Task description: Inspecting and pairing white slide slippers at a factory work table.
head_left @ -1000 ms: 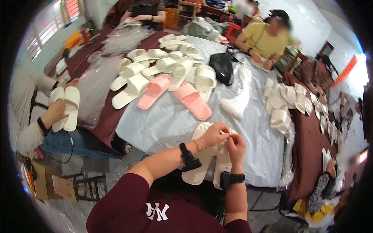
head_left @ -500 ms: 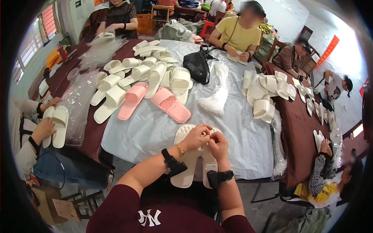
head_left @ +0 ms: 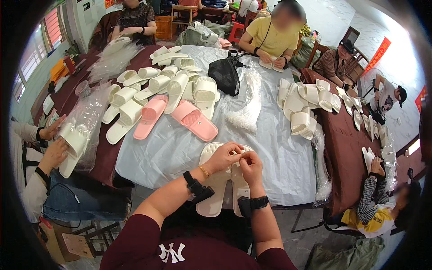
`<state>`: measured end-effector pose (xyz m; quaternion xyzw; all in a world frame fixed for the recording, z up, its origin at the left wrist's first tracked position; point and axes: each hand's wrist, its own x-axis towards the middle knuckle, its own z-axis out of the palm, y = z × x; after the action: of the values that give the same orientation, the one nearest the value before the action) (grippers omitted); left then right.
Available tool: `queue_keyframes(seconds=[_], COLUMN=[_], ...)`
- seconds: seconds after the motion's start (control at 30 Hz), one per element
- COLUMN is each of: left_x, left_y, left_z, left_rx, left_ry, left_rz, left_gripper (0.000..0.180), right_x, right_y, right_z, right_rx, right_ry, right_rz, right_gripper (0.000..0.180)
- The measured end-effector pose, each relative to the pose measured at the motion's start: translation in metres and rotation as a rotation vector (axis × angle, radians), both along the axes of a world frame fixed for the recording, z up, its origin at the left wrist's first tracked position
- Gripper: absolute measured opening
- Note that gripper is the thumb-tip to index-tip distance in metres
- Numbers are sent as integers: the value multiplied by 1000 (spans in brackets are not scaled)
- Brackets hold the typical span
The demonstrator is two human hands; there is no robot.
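Observation:
A pair of white slippers [head_left: 215, 188] lies side by side at the near edge of the table, toes away from me. My left hand [head_left: 223, 156] and my right hand [head_left: 250, 165] meet over the straps of the pair, fingers pinched together on them. Whatever small piece sits between the fingertips is too small to make out. Both wrists wear dark bands. Just beyond the hands lie two pink slippers [head_left: 194, 119].
The pale sheet-covered table [head_left: 270, 148] carries heaps of white slippers [head_left: 175, 81], a bundle of white plastic ties [head_left: 246, 108] and a black bag [head_left: 226, 74]. Several other people sit around it; a person at the left holds a bagged slipper [head_left: 72, 144].
The view has shifted down and to the right over the second. My hands stay together on the white pair, with only small finger movements.

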<state>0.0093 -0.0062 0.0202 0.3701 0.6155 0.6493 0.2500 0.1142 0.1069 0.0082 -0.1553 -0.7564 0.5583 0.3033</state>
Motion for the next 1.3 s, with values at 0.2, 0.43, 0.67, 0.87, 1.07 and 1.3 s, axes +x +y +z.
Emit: queue_keyframes(seconds=[0.2, 0.43, 0.67, 0.87, 1.07, 1.3], left_x=[3, 10, 41, 72, 88, 65], left_y=[1, 0, -44, -97, -66, -40], left_z=[-9, 3, 43, 17, 22, -3], left_rx=[35, 36, -76, -145, -572, -665], left_ry=[118, 250, 907, 1176, 916, 772], left_rz=[22, 133, 406, 518, 262, 399], left_gripper=[7, 12, 29, 31, 46, 36], right_x=[-1, -1, 18, 53, 55, 56], right_y=[-3, -2, 32, 71, 61, 56], right_z=[8, 8, 26, -21, -12, -15], right_rx=[156, 149, -489, -617, -399, -251], right_ry=[22, -11, 67, 7, -68, -156], right_rz=[-7, -51, -90, -165, 27, 102], right_gripper=[4, 2, 22, 15, 12, 14])
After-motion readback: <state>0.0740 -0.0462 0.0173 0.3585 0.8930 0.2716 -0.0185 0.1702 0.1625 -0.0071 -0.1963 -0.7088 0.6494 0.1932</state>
